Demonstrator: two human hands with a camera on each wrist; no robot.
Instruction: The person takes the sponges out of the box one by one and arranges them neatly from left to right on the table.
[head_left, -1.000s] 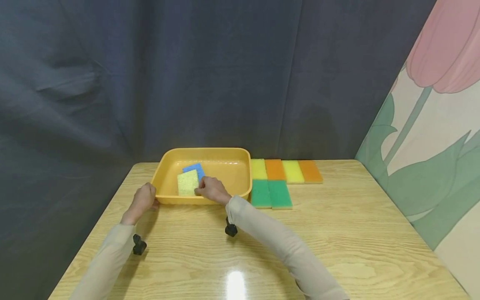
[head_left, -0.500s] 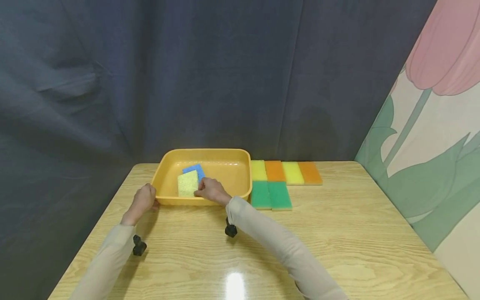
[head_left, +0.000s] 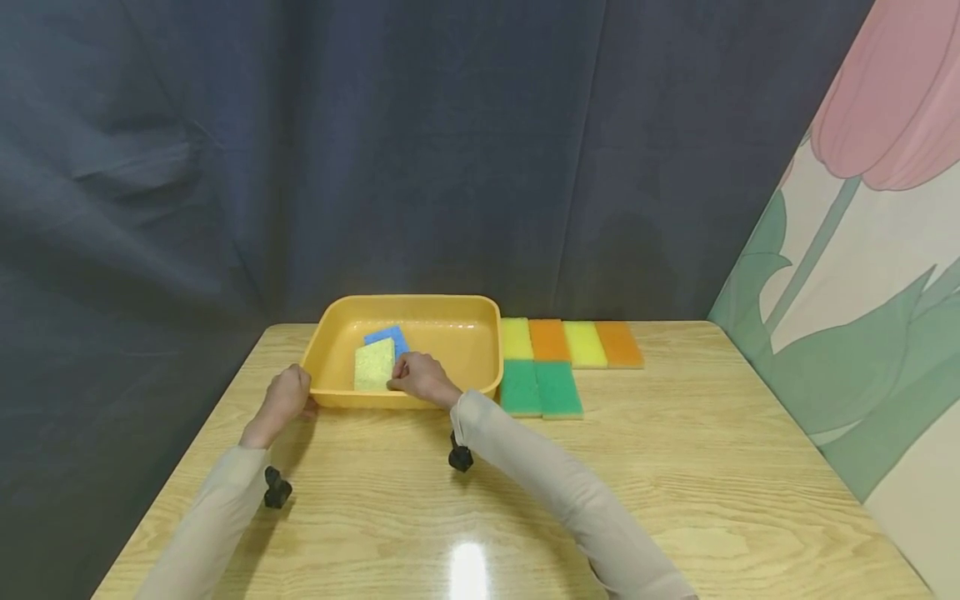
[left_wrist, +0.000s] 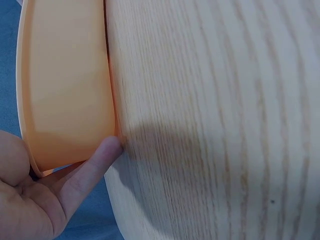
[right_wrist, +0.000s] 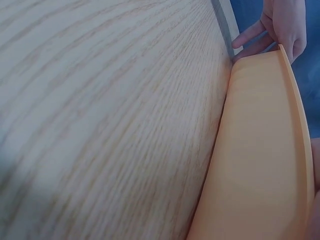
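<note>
A yellow plastic tub [head_left: 468, 354] stands at the back of the table, left of centre. My left hand [head_left: 285, 394] grips its near left corner; in the left wrist view a finger [left_wrist: 95, 170] stretches along the outside near the table. Inside the tub lies a pale yellow sponge [head_left: 371, 367], partly over a blue sponge [head_left: 399, 337]. Reaching over the near rim, my right hand [head_left: 422, 377] pinches the pale yellow sponge at its near right corner. The right wrist view shows mostly the tub's outer wall [right_wrist: 260, 145], with that hand almost wholly hidden behind it.
Right of the tub, sponges lie flat in a row along the back edge: yellow [head_left: 516, 339], orange [head_left: 550, 340], yellow [head_left: 586, 344] and orange [head_left: 619, 344]. Two green-topped sponges [head_left: 540, 389] lie in front. A dark curtain [head_left: 480, 150] hangs behind the wooden table [head_left: 675, 467].
The pale yellow sponge has turned very slightly under my right fingers, its right edge now more upright. My left hand stays on the tub's corner.
</note>
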